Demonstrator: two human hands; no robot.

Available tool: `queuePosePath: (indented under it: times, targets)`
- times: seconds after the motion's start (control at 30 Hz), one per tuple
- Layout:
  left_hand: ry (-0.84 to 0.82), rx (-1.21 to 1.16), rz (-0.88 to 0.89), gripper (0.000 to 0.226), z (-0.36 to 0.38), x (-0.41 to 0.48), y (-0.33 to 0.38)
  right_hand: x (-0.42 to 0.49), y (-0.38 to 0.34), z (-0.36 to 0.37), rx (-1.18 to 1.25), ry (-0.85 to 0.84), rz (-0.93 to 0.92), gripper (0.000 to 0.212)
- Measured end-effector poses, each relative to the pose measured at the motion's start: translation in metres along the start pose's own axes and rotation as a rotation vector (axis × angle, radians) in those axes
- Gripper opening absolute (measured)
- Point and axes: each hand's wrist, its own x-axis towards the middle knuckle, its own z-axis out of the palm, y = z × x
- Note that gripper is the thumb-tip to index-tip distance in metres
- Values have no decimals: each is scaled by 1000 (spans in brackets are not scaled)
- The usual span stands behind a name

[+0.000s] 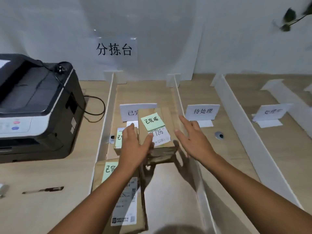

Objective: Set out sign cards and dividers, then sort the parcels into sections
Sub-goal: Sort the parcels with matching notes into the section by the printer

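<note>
A brown parcel (152,142) with a green note and a white label lies on top of other parcels in the left section. It is in front of and partly covers that section's white sign card (130,112). My left hand (135,146) rests against the parcel's left edge, fingers straight and thumb on its face. My right hand (194,141) hovers just right of the parcel, fingers spread and holding nothing. Two more green-noted parcels lie in the same section, one to the left (118,141) and one nearer me (121,191). White dividers (179,98) separate the sections.
Sign cards stand in the middle section (202,111) and the right section (271,112), with further dividers (236,105) between them. A printer (33,107) and its cable fill the table's left. A pen (43,190) lies near the front left. A paper sign (114,49) hangs on the wall.
</note>
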Motion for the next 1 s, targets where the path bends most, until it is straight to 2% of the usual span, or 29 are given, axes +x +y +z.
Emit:
queuePosePath:
  times: [0.1, 0.23, 0.37, 0.57, 0.73, 1.0]
  targets:
    - [-27, -3, 200, 79, -16, -31, 37, -60, -2, -49, -103, 66, 7, 62]
    - [-239, 179, 530, 89, 0, -71, 103, -142, 8, -116, -247, 167, 62, 64]
    - [-410, 239, 739, 104, 45, -125, 167, -224, 38, -176, -348, 309, 167, 66]
    - [-575, 242, 954, 108, 142, -226, 255, -358, 118, -248, -370, 479, 377, 68]
    - [-703, 274, 1095, 112, 250, -336, 324, -477, 204, -306, -373, 598, 525, 68]
    - [-857, 310, 1291, 105, 423, -520, 423, -639, 340, -411, -323, 703, 657, 67]
